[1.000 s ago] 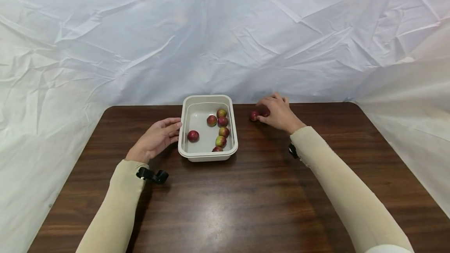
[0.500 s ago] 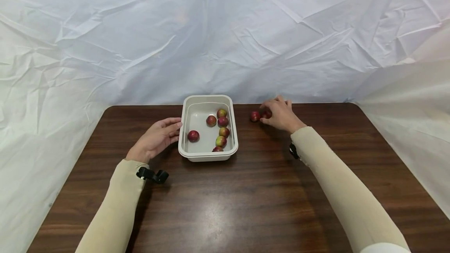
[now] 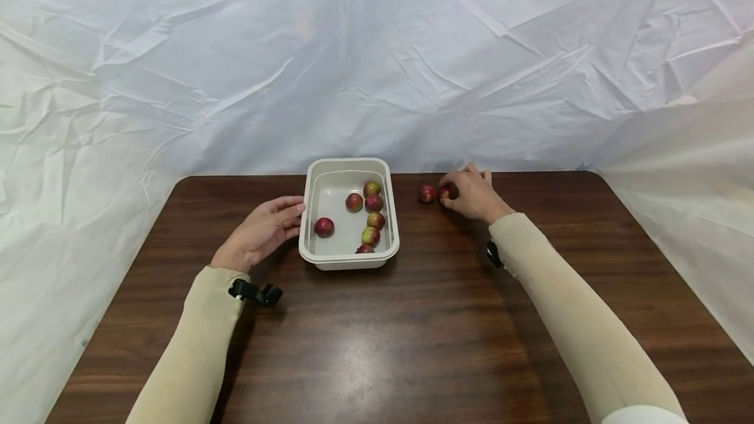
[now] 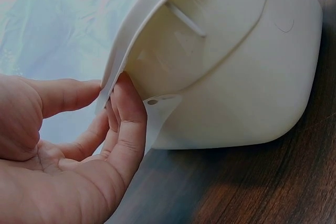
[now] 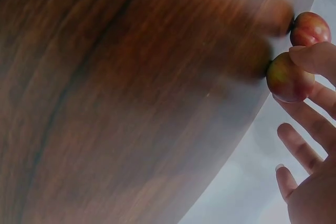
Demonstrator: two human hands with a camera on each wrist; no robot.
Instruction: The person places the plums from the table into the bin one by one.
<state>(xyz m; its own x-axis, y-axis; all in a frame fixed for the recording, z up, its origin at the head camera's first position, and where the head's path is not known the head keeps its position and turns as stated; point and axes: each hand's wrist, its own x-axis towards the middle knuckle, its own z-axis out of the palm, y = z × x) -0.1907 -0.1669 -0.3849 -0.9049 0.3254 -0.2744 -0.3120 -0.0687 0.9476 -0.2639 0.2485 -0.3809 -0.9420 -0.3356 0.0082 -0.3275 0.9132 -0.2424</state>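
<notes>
In the head view my left hand (image 3: 266, 231) holds the left edge of a cream plastic bin (image 3: 350, 263). The left wrist view shows the thumb above the rim (image 4: 126, 40) and curled fingers beneath it. Several red and yellow-green plums lie in the bin, one plum (image 3: 324, 227) on its left side, most along its right wall. At the back of the table, my right hand (image 3: 471, 194) pinches a plum (image 5: 289, 80) between thumb and fingers, its outer two fingers spread apart. A second plum (image 3: 427, 194) sits just left of it.
The dark wooden table (image 3: 353, 345) has its back edge right behind the plums and bin. White sheeting (image 3: 377, 84) hangs along the back and both sides. A black wrist mount (image 3: 256, 293) juts from the left sleeve.
My right hand has shifted slightly right, and the pinched plum shows more clearly beside the other loose plum. The left hand and the bin have stayed in place.
</notes>
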